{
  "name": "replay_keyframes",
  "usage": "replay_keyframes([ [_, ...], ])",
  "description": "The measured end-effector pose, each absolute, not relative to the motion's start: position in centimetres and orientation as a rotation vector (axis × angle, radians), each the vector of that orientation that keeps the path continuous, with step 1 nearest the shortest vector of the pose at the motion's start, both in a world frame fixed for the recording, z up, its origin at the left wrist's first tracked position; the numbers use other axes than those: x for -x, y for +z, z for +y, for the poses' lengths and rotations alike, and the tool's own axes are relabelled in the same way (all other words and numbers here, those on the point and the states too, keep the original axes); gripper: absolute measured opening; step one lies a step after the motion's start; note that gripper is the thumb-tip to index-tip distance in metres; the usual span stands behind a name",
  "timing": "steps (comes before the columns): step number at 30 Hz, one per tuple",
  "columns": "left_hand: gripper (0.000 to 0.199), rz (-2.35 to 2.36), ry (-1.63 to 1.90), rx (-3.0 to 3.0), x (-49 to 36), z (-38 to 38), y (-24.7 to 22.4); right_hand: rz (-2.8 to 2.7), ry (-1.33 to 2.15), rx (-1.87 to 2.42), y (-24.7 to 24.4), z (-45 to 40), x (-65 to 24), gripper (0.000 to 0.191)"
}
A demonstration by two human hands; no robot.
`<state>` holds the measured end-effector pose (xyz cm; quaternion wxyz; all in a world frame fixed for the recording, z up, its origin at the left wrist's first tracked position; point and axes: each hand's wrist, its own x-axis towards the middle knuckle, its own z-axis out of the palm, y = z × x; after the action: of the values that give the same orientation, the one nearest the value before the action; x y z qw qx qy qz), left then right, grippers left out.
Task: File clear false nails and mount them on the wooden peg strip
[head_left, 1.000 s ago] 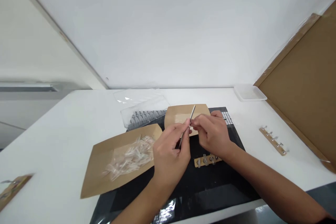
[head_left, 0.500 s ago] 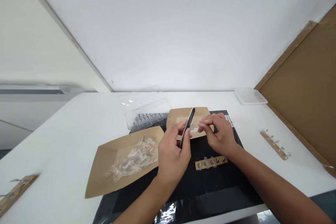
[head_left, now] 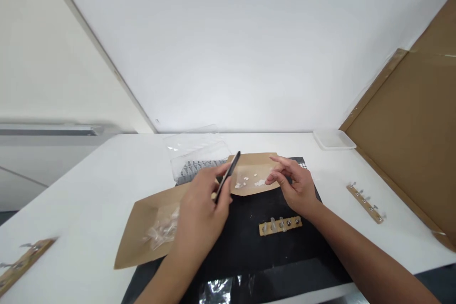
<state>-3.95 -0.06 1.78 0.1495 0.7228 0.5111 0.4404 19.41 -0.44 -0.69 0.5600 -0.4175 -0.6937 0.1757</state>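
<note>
1. My left hand [head_left: 201,204] is clenched on slim black tweezers [head_left: 227,184], though it could be a file; the view is poor.
2. My right hand [head_left: 294,187] is open and empty, fingers over the kraft paper tray [head_left: 253,164] holding small white bits [head_left: 249,182].
3. Below that hand lies a wooden strip [head_left: 280,226].

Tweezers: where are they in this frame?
In the head view, the black tweezers are gripped, tilted, in the left hand, just left of the kraft card that holds small white bits.
</note>
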Motion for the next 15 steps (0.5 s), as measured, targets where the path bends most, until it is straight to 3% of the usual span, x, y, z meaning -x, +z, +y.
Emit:
replay_keyframes([
  [2, 0.034, 1.612, 1.259, -2.124, 6.3, -0.3, 1.8, -1.65, 0.384, 0.982, -0.6, -0.4, -19.6, 0.025],
  [9, 0.041, 1.88, 0.663, -2.44, 13.5, 0.0, -0.8, -1.636, 0.544, 0.935, -0.4, -0.6, -19.9, 0.015],
  [15, 0.039, 1.837, 0.344, -2.559, 15.3, 0.5, -1.3, -1.769, 0.605, 0.947, -0.1, -0.6, -21.4, 0.026],
])
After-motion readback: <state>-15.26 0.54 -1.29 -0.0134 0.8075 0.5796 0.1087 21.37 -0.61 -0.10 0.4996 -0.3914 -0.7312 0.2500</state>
